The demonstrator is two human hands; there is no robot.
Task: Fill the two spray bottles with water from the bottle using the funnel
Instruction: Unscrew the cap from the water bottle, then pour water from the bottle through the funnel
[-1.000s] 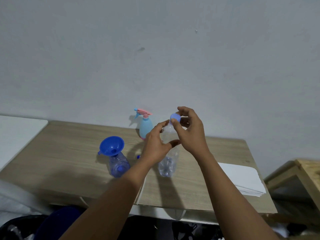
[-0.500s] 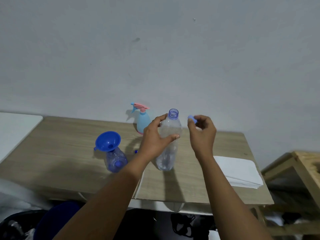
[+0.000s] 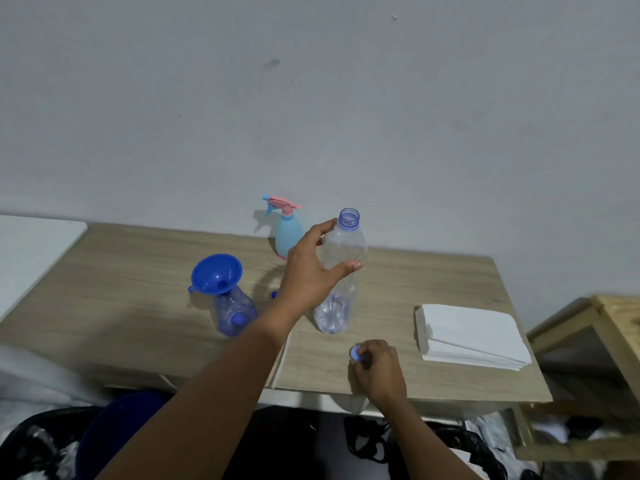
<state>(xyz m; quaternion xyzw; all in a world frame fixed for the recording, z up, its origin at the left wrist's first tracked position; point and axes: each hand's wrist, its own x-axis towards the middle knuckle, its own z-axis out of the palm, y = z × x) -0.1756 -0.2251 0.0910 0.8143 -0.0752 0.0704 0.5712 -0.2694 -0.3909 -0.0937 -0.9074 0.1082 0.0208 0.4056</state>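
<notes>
A: Wooden table (image 3: 433, 282), grey wall (image 3: 311, 98). Why steady the bottle (image 3: 346, 244)?
B: Left hand (image 3: 308, 271) grips it upright, uncapped, apparently for pouring. Right hand (image 3: 381, 372) pinches the cap (image 3: 356, 352) at its 5 o'clock, presumably parking it. Funnel (image 3: 216, 273) sits in the spray bottle (image 3: 232, 313) at 9 o'clock.

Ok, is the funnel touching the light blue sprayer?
Apart. The head view shows bare table between the funnel and the light blue sprayer.
</notes>
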